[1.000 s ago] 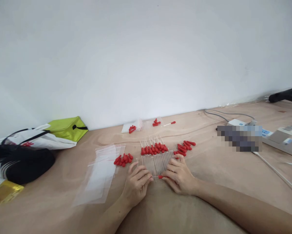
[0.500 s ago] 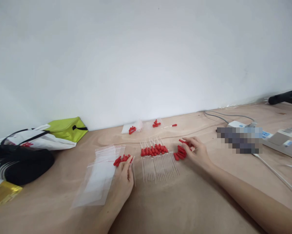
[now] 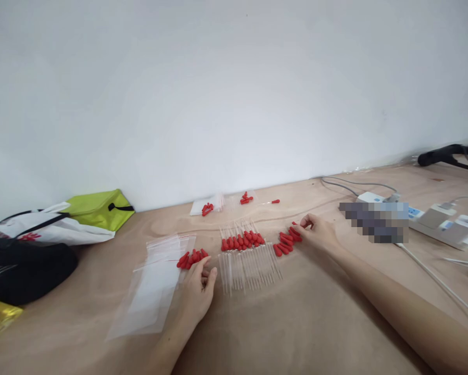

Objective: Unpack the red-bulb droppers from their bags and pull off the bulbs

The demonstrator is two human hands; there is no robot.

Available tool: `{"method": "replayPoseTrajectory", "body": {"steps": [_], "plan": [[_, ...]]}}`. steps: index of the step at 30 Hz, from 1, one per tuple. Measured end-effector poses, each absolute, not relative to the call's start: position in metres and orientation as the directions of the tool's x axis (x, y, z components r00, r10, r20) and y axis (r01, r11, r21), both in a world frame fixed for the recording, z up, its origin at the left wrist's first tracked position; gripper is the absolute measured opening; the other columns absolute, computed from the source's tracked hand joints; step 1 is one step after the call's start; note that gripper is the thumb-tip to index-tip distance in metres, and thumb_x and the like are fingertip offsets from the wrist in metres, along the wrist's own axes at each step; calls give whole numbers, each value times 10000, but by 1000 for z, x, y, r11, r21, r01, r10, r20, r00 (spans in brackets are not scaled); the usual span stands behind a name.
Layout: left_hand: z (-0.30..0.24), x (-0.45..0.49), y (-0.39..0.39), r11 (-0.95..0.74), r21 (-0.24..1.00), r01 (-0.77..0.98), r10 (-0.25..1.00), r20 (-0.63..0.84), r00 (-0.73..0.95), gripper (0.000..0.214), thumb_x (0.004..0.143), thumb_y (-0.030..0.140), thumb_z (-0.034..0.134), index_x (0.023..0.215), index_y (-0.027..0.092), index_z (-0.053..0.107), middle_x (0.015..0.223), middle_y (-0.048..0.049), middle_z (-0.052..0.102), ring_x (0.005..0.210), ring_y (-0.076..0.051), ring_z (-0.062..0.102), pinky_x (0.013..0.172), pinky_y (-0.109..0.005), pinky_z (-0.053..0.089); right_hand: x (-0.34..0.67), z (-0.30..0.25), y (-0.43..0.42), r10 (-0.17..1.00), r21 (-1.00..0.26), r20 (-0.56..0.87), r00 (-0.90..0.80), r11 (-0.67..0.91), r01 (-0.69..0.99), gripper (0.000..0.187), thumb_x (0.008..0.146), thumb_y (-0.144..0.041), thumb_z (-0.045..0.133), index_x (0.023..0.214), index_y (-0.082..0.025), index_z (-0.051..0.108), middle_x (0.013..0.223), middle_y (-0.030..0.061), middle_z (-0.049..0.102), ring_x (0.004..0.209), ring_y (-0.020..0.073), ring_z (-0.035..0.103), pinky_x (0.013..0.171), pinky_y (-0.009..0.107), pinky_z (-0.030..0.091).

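Note:
My left hand (image 3: 200,291) rests over the lower edge of a small pile of red rubber bulbs (image 3: 192,258), its thumb and index finger apart with nothing between them. Clear zip bags (image 3: 151,291) lie flat beside it. Between my hands are thin clear glass droppers (image 3: 241,268) in a row, with a line of red bulbs (image 3: 241,240) just above them. My right hand (image 3: 315,232) pinches a red rubber bulb (image 3: 295,226) at the top of a slanted row of bulbs (image 3: 284,242); the fingers partly hide it.
Toward the wall lie small bags with red bulbs (image 3: 246,198) and one capped dropper (image 3: 275,201). A power strip (image 3: 440,226) with cables is at right. A green bag (image 3: 101,208), a white bag (image 3: 81,232) and a black cap (image 3: 34,271) are at left.
My left thumb and fingers have parted, and the small thing held between them no longer shows. My right hand has put the red bulb it holds down against the others. The view shifted slightly.

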State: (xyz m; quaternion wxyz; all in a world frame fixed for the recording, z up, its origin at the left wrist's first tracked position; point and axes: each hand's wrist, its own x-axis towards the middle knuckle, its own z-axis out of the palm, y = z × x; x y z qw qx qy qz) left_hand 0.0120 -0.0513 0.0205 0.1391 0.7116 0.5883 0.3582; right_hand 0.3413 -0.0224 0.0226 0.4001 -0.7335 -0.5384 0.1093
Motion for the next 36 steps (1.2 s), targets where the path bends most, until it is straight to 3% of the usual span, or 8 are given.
{"method": "replayPoseTrajectory", "body": {"steps": [8, 11, 14, 18, 23, 31, 36], "plan": [[23, 11, -52, -305, 589, 748, 948, 264, 179, 347, 787, 333, 395, 1058, 164, 530, 973, -73, 649, 761, -160, 613, 685, -301, 502, 338, 22, -24, 904, -579, 252, 346, -146, 802, 348, 712, -505, 466, 561, -205, 557, 550, -19, 590, 644, 172, 544, 711, 343, 277], [26, 12, -53, -327, 563, 759, 942, 258, 215, 339, 802, 294, 369, 1074, 168, 526, 999, -74, 648, 832, -173, 612, 735, -325, 494, 342, 20, -20, 882, -571, 261, 393, -187, 799, 327, 747, -478, 433, 633, -212, 586, 590, -8, 615, 652, 176, 556, 708, 341, 290], [25, 13, -52, -338, 559, 757, 937, 272, 218, 330, 801, 273, 371, 1073, 175, 531, 1004, -69, 649, 854, -178, 613, 750, -330, 492, 345, 22, -6, 896, -508, 252, 365, -198, 838, 260, 770, -410, 431, 753, -230, 617, 759, 7, 658, 751, 187, 571, 716, 330, 314], [22, 11, -49, -308, 609, 731, 947, 273, 171, 345, 769, 227, 382, 1078, 180, 529, 993, -66, 657, 834, -178, 624, 736, -324, 497, 342, 32, 32, 930, -439, 237, 282, -157, 885, 232, 785, -285, 428, 890, -251, 631, 930, 24, 647, 907, 197, 543, 731, 300, 343], [20, 9, -48, -232, 722, 651, 972, 189, 136, 367, 740, 255, 431, 1090, 179, 510, 992, -75, 656, 756, -169, 633, 688, -314, 511, 327, 31, 77, 956, -370, 183, 230, -150, 917, 255, 745, -241, 501, 968, -232, 626, 1048, 86, 592, 1004, 254, 484, 778, 361, 348], [17, 8, -49, -197, 792, 578, 980, 147, 134, 352, 743, 288, 442, 1068, 172, 506, 1013, -91, 640, 804, -176, 631, 725, -330, 513, 321, 25, 87, 963, -365, 151, 222, -154, 918, 108, 696, -165, 536, 718, -195, 637, 907, 84, 619, 952, 250, 487, 779, 393, 336], [20, 8, -49, -200, 786, 585, 980, 167, 111, 327, 743, 292, 450, 1041, 176, 519, 993, -85, 639, 835, -176, 620, 743, -330, 506, 315, 47, 62, 914, -430, 296, 278, -133, 893, 237, 829, -252, 365, 924, -180, 570, 953, 96, 604, 936, 241, 485, 769, 399, 319]]}}
